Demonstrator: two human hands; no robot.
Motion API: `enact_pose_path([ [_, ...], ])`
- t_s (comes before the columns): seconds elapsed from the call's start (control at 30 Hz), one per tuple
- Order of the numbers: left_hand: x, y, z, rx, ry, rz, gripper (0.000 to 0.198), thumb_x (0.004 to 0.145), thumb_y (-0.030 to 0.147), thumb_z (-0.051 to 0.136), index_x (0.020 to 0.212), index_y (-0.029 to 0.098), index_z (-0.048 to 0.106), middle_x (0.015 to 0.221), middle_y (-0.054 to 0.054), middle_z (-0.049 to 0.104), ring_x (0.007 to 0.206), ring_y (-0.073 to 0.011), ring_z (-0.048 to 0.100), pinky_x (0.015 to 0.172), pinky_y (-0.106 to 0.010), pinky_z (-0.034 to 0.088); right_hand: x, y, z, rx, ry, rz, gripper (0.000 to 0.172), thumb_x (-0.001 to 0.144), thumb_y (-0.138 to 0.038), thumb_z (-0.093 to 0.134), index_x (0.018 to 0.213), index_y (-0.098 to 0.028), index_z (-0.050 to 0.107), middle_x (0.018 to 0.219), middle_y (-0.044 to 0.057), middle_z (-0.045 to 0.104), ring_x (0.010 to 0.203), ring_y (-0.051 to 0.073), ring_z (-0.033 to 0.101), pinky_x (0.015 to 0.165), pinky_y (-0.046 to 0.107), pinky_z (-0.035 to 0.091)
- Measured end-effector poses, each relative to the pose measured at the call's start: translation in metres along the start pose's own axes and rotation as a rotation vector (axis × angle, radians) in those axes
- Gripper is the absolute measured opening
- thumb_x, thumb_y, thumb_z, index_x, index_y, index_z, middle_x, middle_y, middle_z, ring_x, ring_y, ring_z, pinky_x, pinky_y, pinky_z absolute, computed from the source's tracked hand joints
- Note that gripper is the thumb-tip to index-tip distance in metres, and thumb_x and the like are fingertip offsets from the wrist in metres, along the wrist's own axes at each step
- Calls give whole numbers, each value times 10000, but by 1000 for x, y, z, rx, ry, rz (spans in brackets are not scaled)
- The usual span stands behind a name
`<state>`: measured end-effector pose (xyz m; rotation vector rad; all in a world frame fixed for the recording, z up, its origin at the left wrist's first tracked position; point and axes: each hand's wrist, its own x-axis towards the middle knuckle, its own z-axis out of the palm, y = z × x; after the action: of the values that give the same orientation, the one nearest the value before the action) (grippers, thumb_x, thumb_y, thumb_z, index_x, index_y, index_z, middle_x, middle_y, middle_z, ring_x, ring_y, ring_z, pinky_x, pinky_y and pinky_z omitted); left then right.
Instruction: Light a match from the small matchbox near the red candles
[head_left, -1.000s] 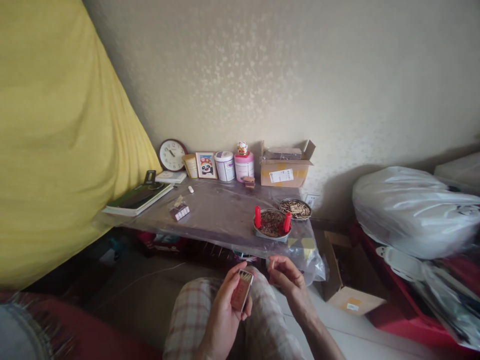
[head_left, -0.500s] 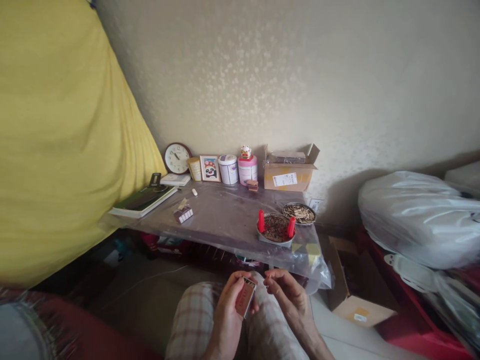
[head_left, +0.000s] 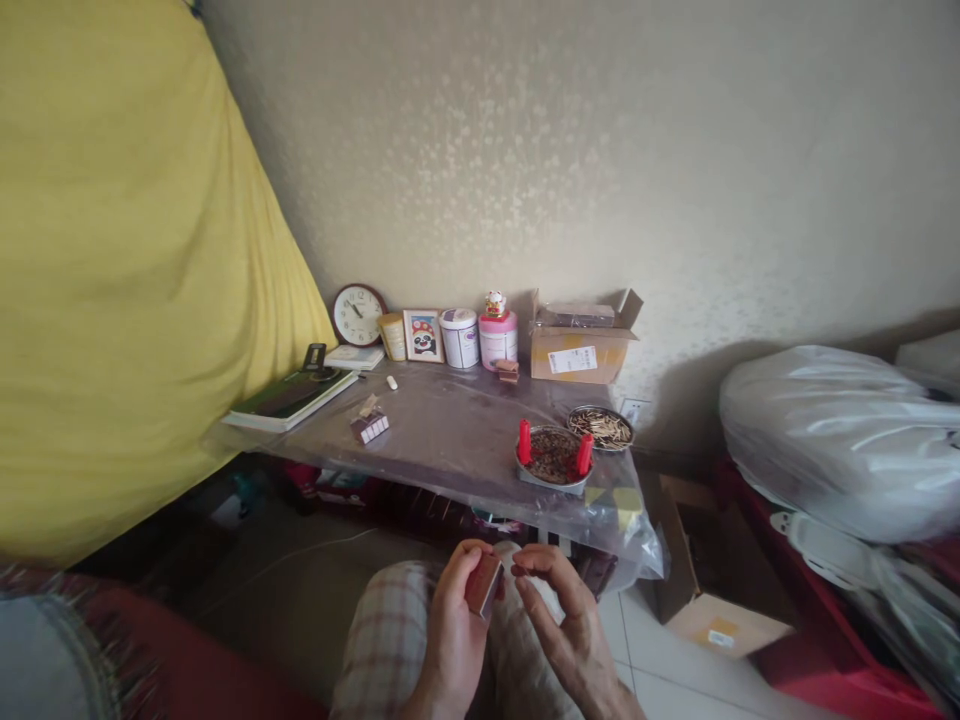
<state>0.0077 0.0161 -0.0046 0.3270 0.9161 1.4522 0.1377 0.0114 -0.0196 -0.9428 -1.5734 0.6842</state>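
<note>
Head view. Status of work, as judged: the matchbox (head_left: 484,583) is in hand and no flame shows anywhere. The two red candles (head_left: 524,441) stand upright and unlit in the round dish (head_left: 553,470) near the front edge of the plastic-covered table (head_left: 450,440). Striking and lighting therefore appear not yet done.

Left hand (head_left: 454,630): closed around the matchbox, thumb on one broad face, fingers behind, holding it tilted above the checked trouser knee (head_left: 390,630), well short of the table.

Right hand (head_left: 562,625): fingers curled, thumb and forefinger tips (head_left: 525,565) pinched together just beside the upper end of the matchbox. Contact with the box cannot be confirmed, and whether a match sits in the pinch is too small to tell.

Adjacent items: a second dish of sticks (head_left: 600,427) just behind the candle dish; a small stack of boxes (head_left: 369,425) further left on the table.
</note>
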Motion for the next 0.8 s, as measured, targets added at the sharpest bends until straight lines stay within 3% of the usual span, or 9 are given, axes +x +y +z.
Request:
enact_pose_path([
  [0.23,4,-7,-4,123,-61,115,110,801,291,602,754,217,668,748,8,661,762,-169,579,709,-264,442,-6,4,5,-249,-147,-165,484,868,-434,618,1295,-264,466,1247,105,582,1154,253,576,972,357,503],
  [0.4,12,-13,-9,182,-100,158,141,780,361,656,767,222,679,759,-2,660,801,-199,582,752,-296,440,-8,22,5,-301,-124,-228,514,850,-360,654,1315,-273,452,1245,111,600,1131,265,608,931,352,541],
  [0.53,13,-13,-10,257,-186,194,295,758,461,670,919,217,703,918,-57,719,933,-256,612,853,-356,441,-5,23,-4,-194,-49,-135,441,831,-341,675,1246,-296,534,1203,86,637,1114,278,623,923,359,546],
  [0.63,11,-13,-9,249,-335,244,392,701,470,725,1003,222,702,1038,-97,736,1035,-302,623,925,-413,431,-1,15,-10,-62,30,33,359,799,-382,698,1143,-302,634,1120,62,688,1054,294,656,892,352,555],
  [0.73,10,-14,-9,233,-451,249,383,678,422,761,1012,239,712,1029,-104,755,1011,-294,650,917,-415,449,2,7,-9,92,126,158,344,725,-468,743,1028,-309,700,1025,53,723,1010,308,673,864,343,562],
  [0.8,11,-15,-9,229,-447,235,361,673,411,772,989,242,725,988,-102,768,974,-277,665,889,-393,463,3,6,-10,172,163,208,376,710,-500,746,1017,-286,705,1032,64,726,1009,303,677,863,344,565],
])
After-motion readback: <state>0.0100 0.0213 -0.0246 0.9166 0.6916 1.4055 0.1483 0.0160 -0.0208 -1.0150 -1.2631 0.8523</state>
